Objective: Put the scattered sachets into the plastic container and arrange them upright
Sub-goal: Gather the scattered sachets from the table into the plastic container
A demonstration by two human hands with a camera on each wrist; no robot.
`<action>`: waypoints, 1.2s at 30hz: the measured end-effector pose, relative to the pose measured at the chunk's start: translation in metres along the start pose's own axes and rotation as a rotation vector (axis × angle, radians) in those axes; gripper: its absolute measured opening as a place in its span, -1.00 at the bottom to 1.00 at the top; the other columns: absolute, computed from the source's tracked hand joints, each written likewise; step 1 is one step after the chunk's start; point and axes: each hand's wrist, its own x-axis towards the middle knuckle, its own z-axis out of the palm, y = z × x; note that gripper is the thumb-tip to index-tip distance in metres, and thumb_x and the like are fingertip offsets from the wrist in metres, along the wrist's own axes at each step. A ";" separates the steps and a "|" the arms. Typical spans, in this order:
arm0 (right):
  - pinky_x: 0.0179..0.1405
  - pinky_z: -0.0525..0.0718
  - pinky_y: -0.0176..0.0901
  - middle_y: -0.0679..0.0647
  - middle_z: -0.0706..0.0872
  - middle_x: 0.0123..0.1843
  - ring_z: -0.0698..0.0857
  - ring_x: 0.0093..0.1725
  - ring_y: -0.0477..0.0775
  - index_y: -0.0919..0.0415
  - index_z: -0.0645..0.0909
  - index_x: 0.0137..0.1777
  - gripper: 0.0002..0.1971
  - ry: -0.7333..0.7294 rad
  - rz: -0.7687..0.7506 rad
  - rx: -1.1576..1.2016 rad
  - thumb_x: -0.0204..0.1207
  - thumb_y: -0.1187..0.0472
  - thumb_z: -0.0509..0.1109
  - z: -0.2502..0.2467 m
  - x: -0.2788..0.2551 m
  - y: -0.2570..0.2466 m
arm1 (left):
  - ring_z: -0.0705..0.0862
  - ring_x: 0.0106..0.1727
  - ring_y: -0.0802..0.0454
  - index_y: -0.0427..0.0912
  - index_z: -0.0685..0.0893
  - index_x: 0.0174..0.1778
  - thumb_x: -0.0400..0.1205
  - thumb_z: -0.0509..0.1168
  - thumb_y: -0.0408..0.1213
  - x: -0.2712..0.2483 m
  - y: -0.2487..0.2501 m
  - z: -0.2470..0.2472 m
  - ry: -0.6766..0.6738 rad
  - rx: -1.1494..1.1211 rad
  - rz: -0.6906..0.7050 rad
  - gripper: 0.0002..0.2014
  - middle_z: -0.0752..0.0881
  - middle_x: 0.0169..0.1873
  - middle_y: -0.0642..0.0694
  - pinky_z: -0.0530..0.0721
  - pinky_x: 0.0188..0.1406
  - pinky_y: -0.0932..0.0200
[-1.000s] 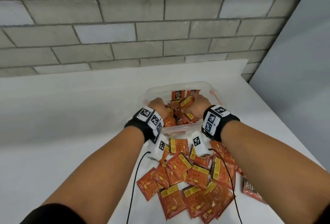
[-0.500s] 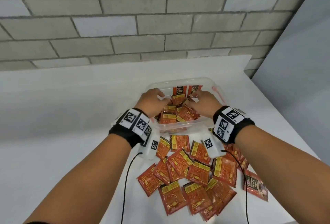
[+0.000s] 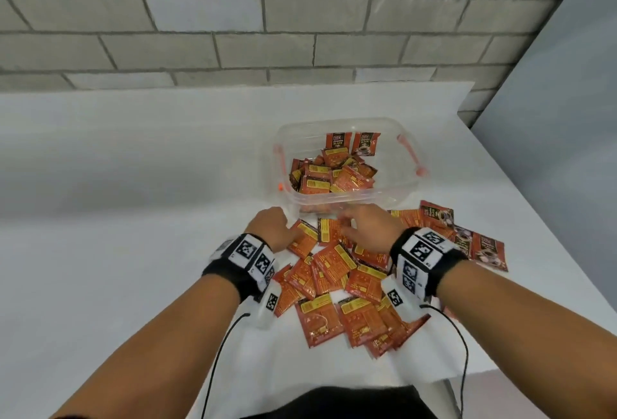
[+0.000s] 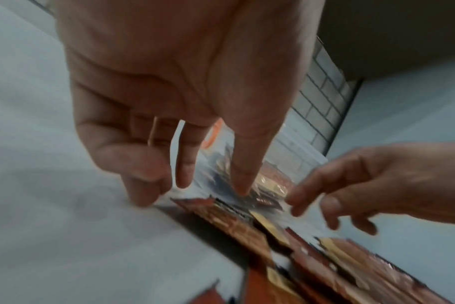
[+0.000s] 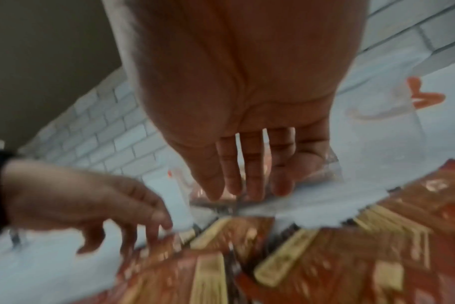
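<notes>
the plastic container (image 3: 347, 199) stands on the worktop (image 3: 133, 184), toward its far right, with a wall (image 3: 267, 17) behind. a heap of sachets (image 3: 329, 173) lies in it, two upright against its far side. scattered sachets (image 3: 340, 291) lie just near of it. the left hand (image 3: 272, 228) and right hand (image 3: 370, 231) hang over the far edge of that spread, left and right, apart.

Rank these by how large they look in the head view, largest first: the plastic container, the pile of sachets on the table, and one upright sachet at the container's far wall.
1. Pile of sachets on the table, though it lies nearer the camera.
2. Plastic container.
3. Upright sachet, clearly smallest.
</notes>
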 end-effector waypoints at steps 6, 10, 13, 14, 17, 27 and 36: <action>0.54 0.30 0.06 0.11 0.20 0.67 0.28 0.58 0.27 0.10 0.36 0.57 -0.46 0.014 -0.024 -0.153 0.59 0.24 0.35 0.034 0.018 -0.002 | 0.64 0.10 -0.10 -0.20 0.52 0.24 0.47 0.51 -0.05 0.007 0.004 0.015 -0.014 0.039 -0.020 -0.48 0.64 0.13 -0.16 0.54 -0.11 0.12; 0.47 0.36 0.11 0.13 0.16 0.67 0.27 0.54 0.29 0.25 0.49 0.40 -0.55 0.008 0.042 -0.150 0.56 0.11 0.41 0.036 0.017 -0.005 | 0.63 0.01 -0.07 -0.25 0.54 0.15 0.50 0.50 -0.16 0.004 -0.003 0.007 -0.036 0.001 -0.035 -0.59 0.66 0.04 -0.13 0.54 -0.14 0.16; 0.29 0.52 0.01 0.14 0.43 0.50 0.47 0.37 0.21 0.18 0.43 0.44 -0.47 0.045 0.088 0.022 0.50 0.16 0.47 0.031 0.014 -0.005 | 0.61 0.05 -0.08 -0.25 0.51 0.19 0.54 0.44 -0.27 0.003 -0.016 -0.002 -0.015 -0.102 -0.029 -0.64 0.64 0.11 -0.17 0.51 -0.09 0.15; 0.10 0.58 -0.07 0.12 0.53 0.36 0.58 0.21 0.13 0.15 0.42 0.44 -0.49 0.069 0.111 0.107 0.51 0.19 0.46 0.028 0.012 -0.005 | 0.60 0.06 -0.07 -0.24 0.50 0.21 0.54 0.43 -0.30 0.003 -0.022 -0.005 -0.014 -0.141 -0.024 -0.63 0.64 0.14 -0.18 0.52 -0.07 0.14; -0.33 0.47 -0.26 0.06 0.63 0.14 0.59 -0.13 -0.01 0.14 0.44 0.37 -0.66 0.103 0.203 0.268 0.61 0.24 0.32 0.017 0.005 0.001 | 0.63 0.08 -0.06 -0.19 0.51 0.26 0.56 0.39 -0.33 0.001 -0.034 -0.013 -0.023 -0.259 -0.005 -0.64 0.66 0.17 -0.16 0.57 -0.06 0.13; -0.22 0.59 -0.19 0.12 0.73 0.03 0.69 -0.08 0.00 0.23 0.41 0.48 -0.53 0.053 0.363 0.310 0.55 0.25 0.31 0.005 -0.030 0.039 | 0.59 -0.08 0.08 -0.08 0.53 0.19 0.49 0.43 -0.16 -0.022 0.025 0.024 -0.280 -0.068 0.205 -0.63 0.60 0.03 -0.02 0.55 -0.23 0.18; 0.23 0.58 0.00 0.23 0.53 0.35 0.54 0.30 0.21 0.27 0.36 0.49 -0.44 -0.010 0.343 0.015 0.51 0.13 0.34 0.027 -0.017 0.040 | 0.62 0.11 -0.09 -0.17 0.53 0.26 0.45 0.50 -0.19 -0.018 0.038 0.044 -0.176 0.149 0.235 -0.51 0.66 0.12 -0.14 0.64 0.05 0.06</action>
